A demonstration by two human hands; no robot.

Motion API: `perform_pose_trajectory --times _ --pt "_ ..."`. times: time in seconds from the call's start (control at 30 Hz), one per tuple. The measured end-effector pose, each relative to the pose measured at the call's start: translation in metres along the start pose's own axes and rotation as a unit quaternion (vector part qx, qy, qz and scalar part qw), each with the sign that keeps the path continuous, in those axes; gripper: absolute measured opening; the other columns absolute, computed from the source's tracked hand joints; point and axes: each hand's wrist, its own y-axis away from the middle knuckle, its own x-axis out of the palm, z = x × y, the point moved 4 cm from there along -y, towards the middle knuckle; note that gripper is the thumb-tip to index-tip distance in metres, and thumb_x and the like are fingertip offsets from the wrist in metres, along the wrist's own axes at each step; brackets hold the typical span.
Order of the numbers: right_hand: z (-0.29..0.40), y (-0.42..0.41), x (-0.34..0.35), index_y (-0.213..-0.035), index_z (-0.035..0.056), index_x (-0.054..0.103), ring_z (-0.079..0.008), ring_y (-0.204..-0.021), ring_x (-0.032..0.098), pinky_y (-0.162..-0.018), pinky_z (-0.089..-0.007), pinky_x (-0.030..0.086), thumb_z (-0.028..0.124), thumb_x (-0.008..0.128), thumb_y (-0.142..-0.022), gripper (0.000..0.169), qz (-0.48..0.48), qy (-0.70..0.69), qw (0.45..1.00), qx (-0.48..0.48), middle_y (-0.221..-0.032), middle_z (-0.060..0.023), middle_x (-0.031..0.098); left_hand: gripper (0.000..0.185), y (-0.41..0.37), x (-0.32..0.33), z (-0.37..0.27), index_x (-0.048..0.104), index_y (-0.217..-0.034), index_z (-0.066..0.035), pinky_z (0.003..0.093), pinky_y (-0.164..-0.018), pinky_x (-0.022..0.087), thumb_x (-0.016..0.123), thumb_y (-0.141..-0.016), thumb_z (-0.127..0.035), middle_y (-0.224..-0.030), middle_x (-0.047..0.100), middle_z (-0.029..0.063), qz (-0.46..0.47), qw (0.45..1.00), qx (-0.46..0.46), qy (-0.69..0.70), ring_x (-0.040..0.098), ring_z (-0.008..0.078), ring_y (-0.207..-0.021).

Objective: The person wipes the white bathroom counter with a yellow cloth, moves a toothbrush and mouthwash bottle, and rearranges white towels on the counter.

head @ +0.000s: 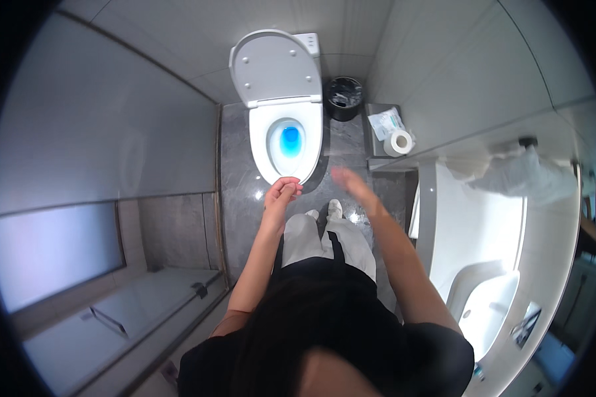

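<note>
A white toilet bowl point(259, 144) stands in front of me with its lid point(277, 67) raised and blue-tinted water point(291, 141) inside. Over the bowl's front rim, as seen from above, is my left hand point(283, 192), its fingers curled and thumb near the fingertips; whether it pinches something small cannot be made out. My right hand point(347, 179) is blurred, held over the floor to the right of the bowl, and its fingers seem to hold nothing, though blur hides how far apart they are.
A black trash bin point(344, 113) with a dark liner stands right of the toilet. Beside it, a grey ledge point(376, 149) bears a toilet paper roll point(398, 143) and a white packet point(385, 123). A washbasin point(484, 317) lies at right, a glass shower partition point(104, 124) at left.
</note>
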Motion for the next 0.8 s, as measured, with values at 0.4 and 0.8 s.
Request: perform_pose_trajectory --times 0.4,0.8 --pt "-0.347 0.555 0.119 -0.097 0.0071 0.066 -0.0240 -0.065 0.062 -0.051 -0.0362 0.047 0.017 0.051 -0.092 0.019 -0.816 -0.286 0.449 0.228 -0.085 -0.0100 0.066 0.017 -0.038 0.088 0.033 0.065 -0.107 -0.006 0.0225 -0.077 0.042 0.055 -0.096 -0.014 -0.094 0.068 0.0000 0.318 0.937 -0.057 -0.133 0.057 0.0072 -0.084" --pt "-0.361 0.435 0.235 -0.111 0.0098 0.069 -0.0185 -0.086 0.064 -0.081 -0.0329 0.051 0.025 0.058 -0.093 0.026 -0.697 -0.024 0.670 0.255 -0.092 -0.0065 0.070 0.017 0.167 0.238 0.156 0.065 -0.107 -0.007 0.0219 -0.079 0.042 0.058 -0.096 -0.018 -0.095 0.067 -0.0005 0.609 0.743 -0.103 -0.256 0.058 0.0061 -0.086"
